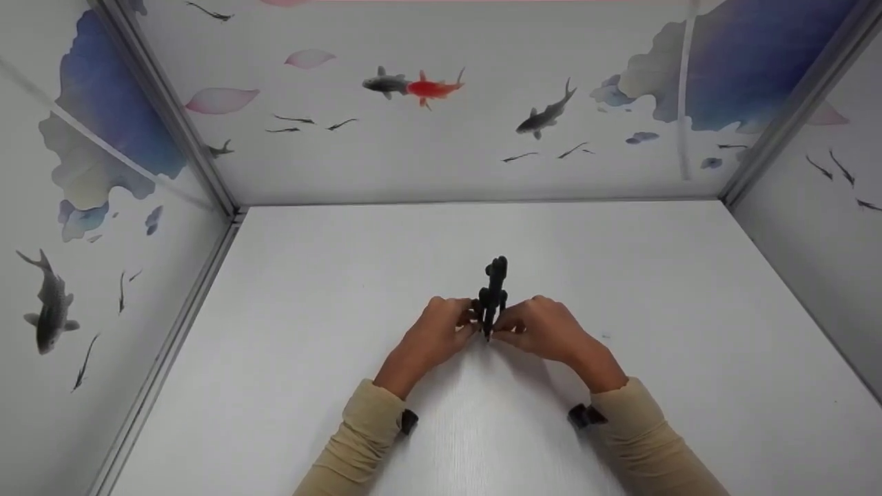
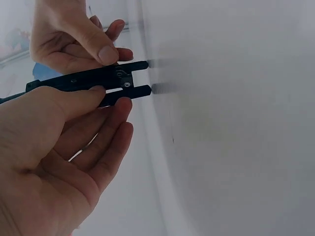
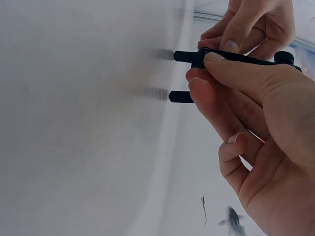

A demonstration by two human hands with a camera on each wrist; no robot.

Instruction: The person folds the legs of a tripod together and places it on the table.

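Note:
A small black tripod (image 1: 495, 282) stands upright on the white table, with a knobbed head on top and narrow legs below. My left hand (image 1: 441, 327) pinches a leg from the left side, thumb against fingers. From the other side, my right hand (image 1: 544, 327) holds another leg between thumb and fingers. In the left wrist view, two leg tips (image 2: 142, 91) point at the tabletop, and small screws show at the leg joint. Two dark leg ends (image 3: 182, 56) also show in the right wrist view. Fingers hide part of the legs.
The white tabletop (image 1: 310, 275) is bounded by a back wall (image 1: 441, 158) and side walls printed with fish and blue patches. Metal frame strips (image 1: 165, 117) run along the corners. Black wrist devices (image 1: 586, 416) sit at both cuffs.

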